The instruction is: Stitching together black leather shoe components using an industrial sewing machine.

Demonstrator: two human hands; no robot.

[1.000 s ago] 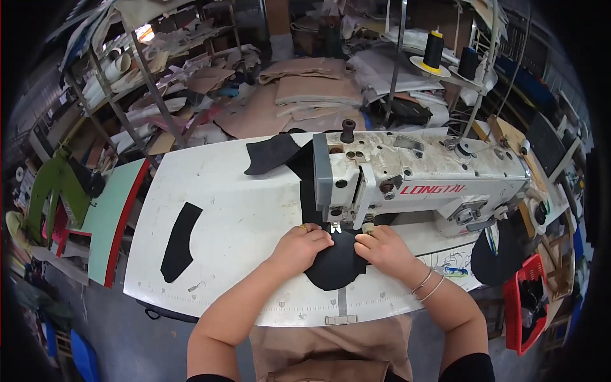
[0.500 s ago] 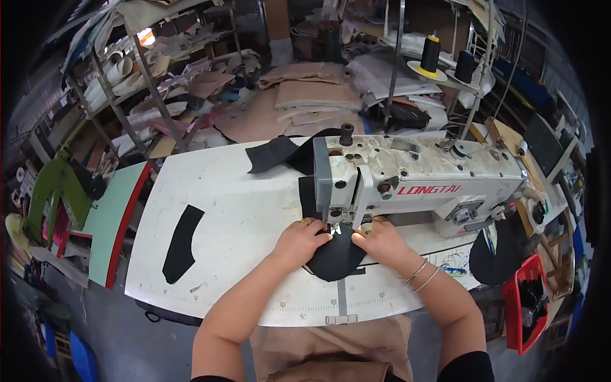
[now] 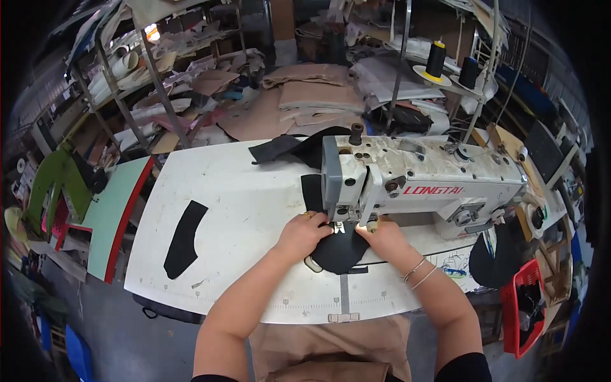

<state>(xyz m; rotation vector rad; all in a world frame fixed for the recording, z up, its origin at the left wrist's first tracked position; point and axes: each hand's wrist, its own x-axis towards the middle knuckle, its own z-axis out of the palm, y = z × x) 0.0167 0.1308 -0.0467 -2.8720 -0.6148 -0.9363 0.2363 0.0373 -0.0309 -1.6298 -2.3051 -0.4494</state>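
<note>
A rounded black fabric piece (image 3: 341, 252) lies under the presser foot (image 3: 339, 226) of a white sewing machine (image 3: 439, 178). My left hand (image 3: 301, 237) grips its left edge, fingers bent and pressed down beside the foot. On the other side my right hand (image 3: 385, 240) pinches the right edge, its fingertips partly hidden behind the machine head. A black strip (image 3: 312, 190) runs back from the needle area, and more black fabric (image 3: 277, 150) is bunched behind the machine head.
A curved black cut piece (image 3: 185, 239) rests on the white table (image 3: 242, 191) at left. To the right are a round black piece (image 3: 495, 258) and a red basket (image 3: 523, 309). Thread cones (image 3: 435, 60) stand behind; a pale green board (image 3: 121, 210) is at far left.
The rounded fabric piece has shifted slightly away from me under the foot, baring a pale curved gap by its lower left edge. Both hands stay on it; the whole view has shifted a little.
</note>
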